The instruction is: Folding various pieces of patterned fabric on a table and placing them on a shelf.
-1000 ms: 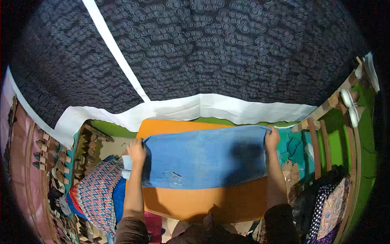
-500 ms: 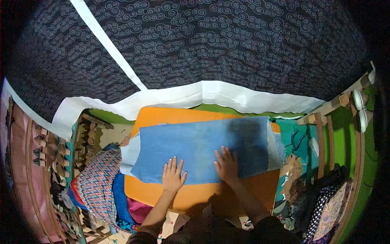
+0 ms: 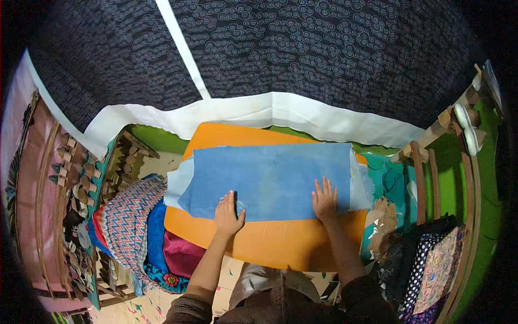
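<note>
A piece of blue denim [image 3: 270, 178] lies spread across an orange board [image 3: 270, 243]. Paler cloth [image 3: 181, 181] sticks out from under its left end, and a light frayed strip [image 3: 359, 186] shows at its right end. My left hand [image 3: 229, 216] rests on the denim near its front left edge, fingers stretched out, with a small whitish patch beside the fingertips. Toward the front right edge, my right hand [image 3: 325, 203] lies on the denim with fingers spread. Nothing shows in either hand.
Folded cloths, including a zigzag-patterned one [image 3: 132, 221] and a maroon one [image 3: 181, 254], are heaped at the left. Wooden racks [image 3: 418, 178] stand on the right. Brown scraps [image 3: 382, 218] lie beside the board. A black curtain with swirls [image 3: 324, 65] hangs behind.
My right hand has slid right along the denim. My left hand stays near the left part, its fingers closer together. The view has shifted, and the dark shadow on the denim is gone.
</note>
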A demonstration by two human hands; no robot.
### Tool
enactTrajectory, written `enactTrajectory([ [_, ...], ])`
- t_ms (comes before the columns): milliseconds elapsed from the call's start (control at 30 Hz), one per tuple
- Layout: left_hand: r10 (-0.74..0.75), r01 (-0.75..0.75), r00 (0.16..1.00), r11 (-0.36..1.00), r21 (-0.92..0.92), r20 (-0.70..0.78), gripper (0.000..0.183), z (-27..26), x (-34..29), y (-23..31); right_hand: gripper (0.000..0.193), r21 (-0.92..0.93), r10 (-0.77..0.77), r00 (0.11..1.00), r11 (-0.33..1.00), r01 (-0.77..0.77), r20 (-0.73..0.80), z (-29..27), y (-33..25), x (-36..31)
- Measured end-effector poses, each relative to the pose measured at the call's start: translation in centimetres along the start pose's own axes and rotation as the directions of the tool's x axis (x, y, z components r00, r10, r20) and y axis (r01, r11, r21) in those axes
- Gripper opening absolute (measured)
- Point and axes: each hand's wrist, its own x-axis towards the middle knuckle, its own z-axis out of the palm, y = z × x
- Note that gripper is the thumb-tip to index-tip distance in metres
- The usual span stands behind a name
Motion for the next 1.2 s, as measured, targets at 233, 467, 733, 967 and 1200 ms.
enactTrajectory([
  [233,-0.027,0.037,0.981,0.998,-0.046,0.191,0.063,-0.9,-3.8,1.8,0.049,-0.211,0.070,0.996,0.976,-0.058,0.050,-1.1,-0.4,-1.8],
  [467,0.253,-0.296,0.951,0.909,0.293,0.177,0.056,-4.0,-6.6,-5.2,0.053,0.106,-0.197,0.967,0.978,0.181,0.163,-1.5,-16.6,-8.2],
  [733,0.321,-0.380,0.920,0.870,0.313,0.225,0.050,-8.8,-8.5,-15.1,0.066,0.223,-0.343,0.919,0.928,0.299,0.195,1.5,-30.0,-9.8],
  [967,0.591,-0.643,0.728,0.764,0.048,0.347,0.052,-12.7,-5.8,-19.5,0.066,0.236,-0.265,0.952,0.945,0.225,0.155,4.1,-36.3,-8.2],
  [1200,0.606,-0.587,0.777,0.796,-0.150,0.171,0.096,-15.0,-1.1,-23.4,0.032,0.293,-0.122,0.985,0.953,0.081,0.125,2.8,-35.5,-7.0],
])
